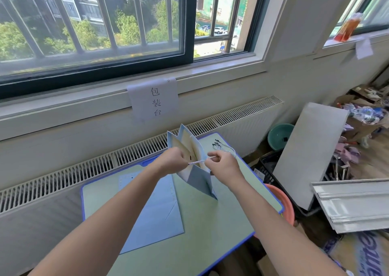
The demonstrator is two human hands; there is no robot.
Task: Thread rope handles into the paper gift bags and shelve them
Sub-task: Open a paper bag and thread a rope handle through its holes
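Right now I'm pinching the rope handle taut between my left hand and right hand, with the gift bag held above the table. If I'm tugging too hard, the paper could tear at the hole.

Sunlit barred window above a long radiator; green desk below — cluttered wooden floor right.

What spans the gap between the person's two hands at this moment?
In the head view, a taut twisted rope handle runs from the left hand to the right hand, across the open paper gift bag.
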